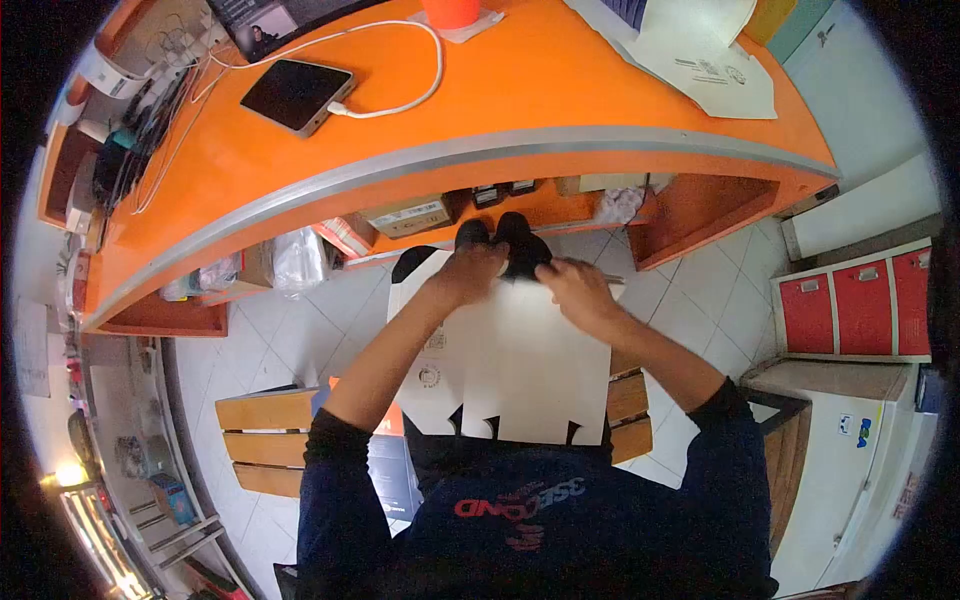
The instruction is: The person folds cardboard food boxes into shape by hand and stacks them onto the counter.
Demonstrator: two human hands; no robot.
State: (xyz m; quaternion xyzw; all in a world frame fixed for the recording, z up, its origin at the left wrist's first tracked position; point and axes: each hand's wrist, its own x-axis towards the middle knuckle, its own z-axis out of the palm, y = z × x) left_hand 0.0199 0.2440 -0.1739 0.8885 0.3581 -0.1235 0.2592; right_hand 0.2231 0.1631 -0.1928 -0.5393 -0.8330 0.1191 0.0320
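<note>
A large cream paper sheet (pixel 530 370) lies over my lap, with notches cut in its near edge. Another cream sheet (pixel 415 385) with printed stamps shows beneath it on the left. At the far edge, my left hand (pixel 473 275) has its fingers curled on the paper; motion blurs them slightly. My right hand (pixel 583 296) pinches the same edge farther right, fingers pressed together. Just beyond both hands show my dark shoes (pixel 515 240). Part of the far edge is hidden by the hands.
The curved orange desk (pixel 560 90) stands in front, bearing a black phone (pixel 297 95) on a white cable and more cream printed paper (pixel 715 80). Its lower shelf holds boxes (pixel 408 216). A slatted wooden bench (pixel 268 440) is under me. Red lockers (pixel 855 305) stand right.
</note>
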